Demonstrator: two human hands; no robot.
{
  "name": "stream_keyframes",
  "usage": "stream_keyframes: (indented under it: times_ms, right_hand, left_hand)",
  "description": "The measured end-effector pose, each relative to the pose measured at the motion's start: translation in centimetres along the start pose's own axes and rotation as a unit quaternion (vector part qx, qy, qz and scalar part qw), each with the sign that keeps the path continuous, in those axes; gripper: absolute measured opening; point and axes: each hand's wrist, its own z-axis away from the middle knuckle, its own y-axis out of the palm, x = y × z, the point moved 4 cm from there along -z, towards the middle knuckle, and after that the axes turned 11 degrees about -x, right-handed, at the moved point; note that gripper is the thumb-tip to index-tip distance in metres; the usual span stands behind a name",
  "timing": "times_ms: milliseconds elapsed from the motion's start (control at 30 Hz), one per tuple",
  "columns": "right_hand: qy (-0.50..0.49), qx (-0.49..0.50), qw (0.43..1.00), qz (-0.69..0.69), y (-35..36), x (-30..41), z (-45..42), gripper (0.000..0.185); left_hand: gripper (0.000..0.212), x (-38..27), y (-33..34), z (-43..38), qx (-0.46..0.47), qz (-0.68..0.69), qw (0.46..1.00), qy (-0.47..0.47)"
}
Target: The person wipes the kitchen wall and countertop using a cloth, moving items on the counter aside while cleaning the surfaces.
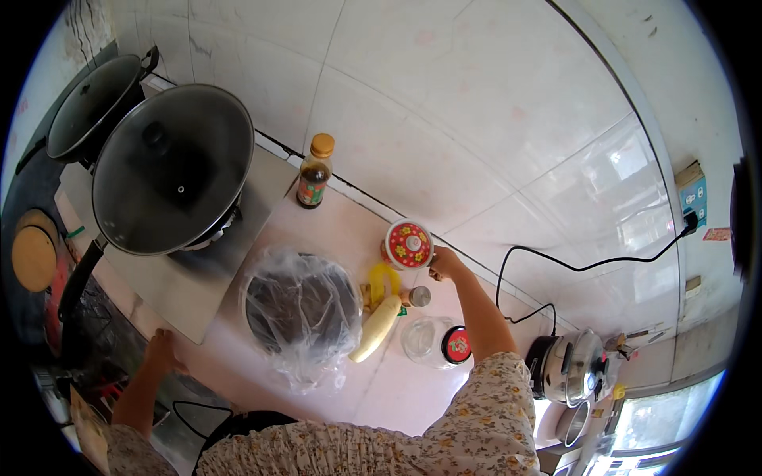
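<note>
My right hand (443, 263) grips the side of a lidded enamel pot with a red flowered lid (409, 244), near the tiled wall. At the counter's front edge rests my left hand (162, 352), its fingers on the edge beside the stove. Between my arms sits a dark round vessel covered with clear plastic film (302, 306). Right of it lie a pale peeled vegetable (376, 328), a yellow item (384, 282) and a small jar with a metal lid (419, 296). A clear jar (421, 342) with a red lid lies nearer my right sleeve.
A wok with a glass lid (172, 169) stands on the stove, its handle toward the front left; another lidded pan (95, 107) is behind. A sauce bottle (314, 172) stands by the wall. A black cord (589, 268) runs from a socket to near a steel electric pot (565, 366).
</note>
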Motion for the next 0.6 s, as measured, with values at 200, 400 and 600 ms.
stream_keyframes:
  times_ms: [200, 400, 600]
  right_hand:
    - [-0.076, 0.071, 0.994, -0.040, 3.5, 6.1, 1.8, 0.040]
    - [-0.343, -0.228, 0.889, 0.200, 1.7, 10.6, 0.1, 0.026]
    - [-0.560, -0.280, 0.767, 0.141, 2.8, 21.2, 0.1, 0.021]
  left_hand:
    - [0.108, 0.6, 0.3, 0.3, -0.017, -0.017, 1.000, 0.000]
    - [0.112, 1.0, 1.3, -0.4, -0.028, -0.028, 0.999, -0.007]
    - [0.116, 0.6, 0.6, -0.2, 0.005, -0.032, 0.999, -0.036]
